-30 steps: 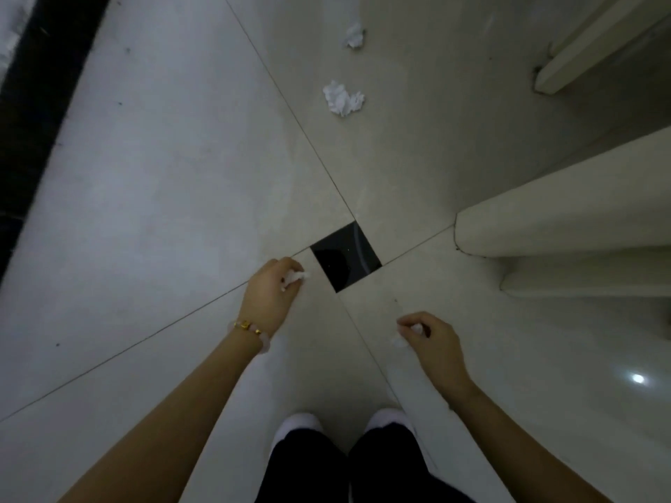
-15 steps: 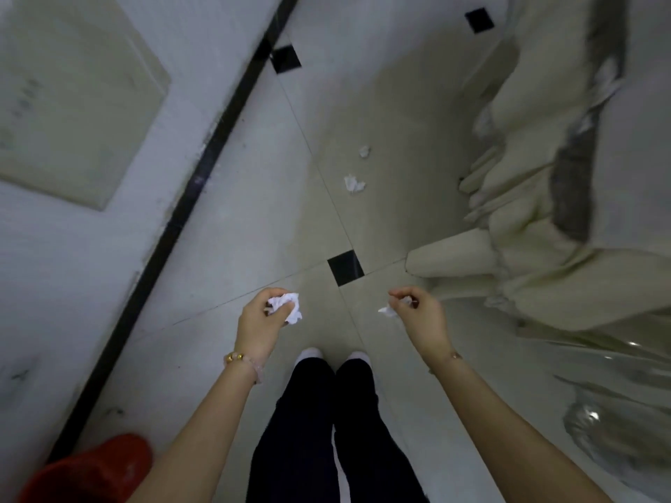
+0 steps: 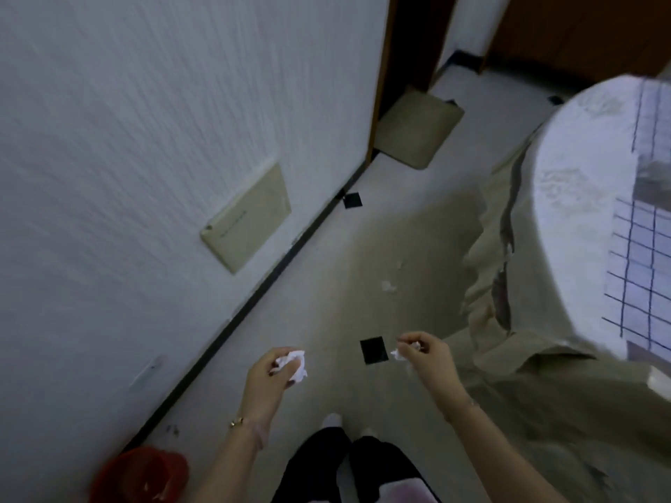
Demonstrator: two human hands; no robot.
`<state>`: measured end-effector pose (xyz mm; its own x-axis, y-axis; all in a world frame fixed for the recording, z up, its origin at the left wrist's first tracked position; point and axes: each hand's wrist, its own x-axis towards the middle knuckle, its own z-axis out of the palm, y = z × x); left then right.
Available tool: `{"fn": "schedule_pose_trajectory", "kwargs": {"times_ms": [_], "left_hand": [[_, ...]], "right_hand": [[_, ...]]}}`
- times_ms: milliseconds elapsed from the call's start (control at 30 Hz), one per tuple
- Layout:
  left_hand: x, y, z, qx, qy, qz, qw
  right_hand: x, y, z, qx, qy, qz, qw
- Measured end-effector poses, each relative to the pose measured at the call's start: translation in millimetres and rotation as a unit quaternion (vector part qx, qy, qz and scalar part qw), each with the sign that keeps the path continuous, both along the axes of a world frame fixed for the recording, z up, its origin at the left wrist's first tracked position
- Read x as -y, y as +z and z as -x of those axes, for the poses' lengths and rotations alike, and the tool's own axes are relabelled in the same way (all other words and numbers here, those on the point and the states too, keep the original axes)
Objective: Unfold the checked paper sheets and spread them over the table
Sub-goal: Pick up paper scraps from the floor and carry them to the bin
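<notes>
Glossy tiled floor (image 3: 326, 285); each hand (image 3: 268, 375) pinches crumpled paper (image 3: 295, 361).

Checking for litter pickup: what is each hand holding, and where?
The left hand clutches a crumpled white paper wad in its fingers. The right hand pinches a smaller white paper scrap at its fingertips.

A pale tiled floor (image 3: 326, 292) carries crumpled white scraps (image 3: 387, 286) left of the draped round table (image 3: 581, 197), itself bearing checked paper (image 3: 639, 263).
</notes>
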<state>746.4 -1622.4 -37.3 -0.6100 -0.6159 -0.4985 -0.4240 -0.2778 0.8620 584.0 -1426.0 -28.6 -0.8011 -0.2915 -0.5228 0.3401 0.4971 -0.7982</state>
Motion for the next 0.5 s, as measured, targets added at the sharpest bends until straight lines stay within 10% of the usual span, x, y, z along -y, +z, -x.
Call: {"fn": "schedule_pose_trajectory", "kwargs": {"times_ms": [500], "left_hand": [[-98, 9, -164, -0.025, 0.407, -0.036, 0.912]], "right_hand": [[56, 6, -37, 0.009, 0.39, -0.004, 0.921]]}}
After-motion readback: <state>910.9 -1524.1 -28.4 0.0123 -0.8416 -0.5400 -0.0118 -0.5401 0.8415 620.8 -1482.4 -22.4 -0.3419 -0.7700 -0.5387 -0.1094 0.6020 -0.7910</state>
